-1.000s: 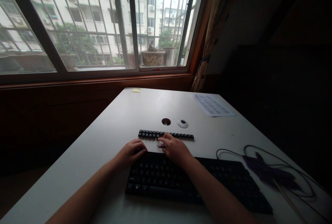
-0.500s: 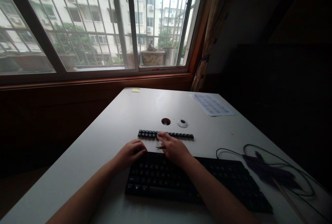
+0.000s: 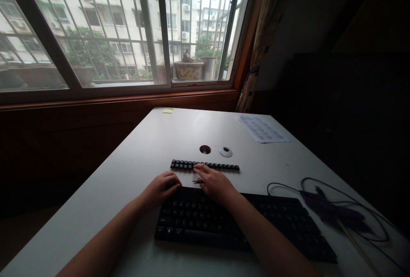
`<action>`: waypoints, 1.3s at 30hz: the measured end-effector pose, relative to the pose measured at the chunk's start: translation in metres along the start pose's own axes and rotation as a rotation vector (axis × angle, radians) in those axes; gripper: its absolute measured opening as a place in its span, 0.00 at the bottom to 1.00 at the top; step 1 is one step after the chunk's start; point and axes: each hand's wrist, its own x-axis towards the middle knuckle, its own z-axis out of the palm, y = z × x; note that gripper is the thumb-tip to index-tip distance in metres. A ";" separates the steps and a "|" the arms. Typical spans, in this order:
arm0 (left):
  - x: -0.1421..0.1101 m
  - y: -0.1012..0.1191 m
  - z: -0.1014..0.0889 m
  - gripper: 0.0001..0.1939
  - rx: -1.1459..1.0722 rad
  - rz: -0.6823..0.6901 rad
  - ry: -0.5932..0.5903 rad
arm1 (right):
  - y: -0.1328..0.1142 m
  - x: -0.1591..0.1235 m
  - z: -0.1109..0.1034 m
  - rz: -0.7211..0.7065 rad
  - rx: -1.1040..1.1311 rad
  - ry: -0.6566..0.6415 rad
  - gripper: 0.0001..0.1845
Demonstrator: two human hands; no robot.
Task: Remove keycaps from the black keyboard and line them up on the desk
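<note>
Two rows of black keycaps are lined up on the white desk. My right hand reaches over the black keyboard, its index fingertip touching a keycap near the middle of the front row. Tucked in the curled fingers of that hand is a small pronged tool, apparently a keycap puller, with its tips pointing left. My left hand rests at the keyboard's back left corner. Its fingers are curled in with the thumb close to them; whatever they may hold is hidden.
Behind the keycaps are a round cable hole and its white cover ring. Printed sheets lie at the back right, a yellow sticky note at the back left. A black cable loops over a dark purple cloth at the right.
</note>
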 end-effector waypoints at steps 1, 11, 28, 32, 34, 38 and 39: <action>0.000 -0.001 0.000 0.11 -0.002 0.000 -0.001 | 0.000 0.000 0.000 0.001 0.001 -0.002 0.30; 0.001 0.004 -0.002 0.10 0.007 -0.012 -0.008 | 0.001 0.000 0.000 -0.001 -0.003 -0.005 0.30; 0.000 0.001 0.000 0.11 -0.001 -0.015 0.000 | 0.000 -0.001 0.000 0.001 0.019 0.013 0.32; 0.000 0.002 -0.001 0.11 -0.004 -0.005 -0.003 | 0.001 -0.001 -0.002 0.006 0.107 0.122 0.30; 0.000 0.003 -0.002 0.11 -0.012 0.003 -0.006 | 0.000 -0.001 -0.006 0.016 0.187 0.222 0.24; 0.000 0.002 -0.002 0.11 -0.024 0.005 -0.008 | -0.002 -0.003 -0.017 0.031 0.336 0.394 0.15; 0.000 0.001 -0.002 0.10 -0.027 0.004 -0.007 | -0.003 -0.003 -0.019 0.038 0.362 0.417 0.15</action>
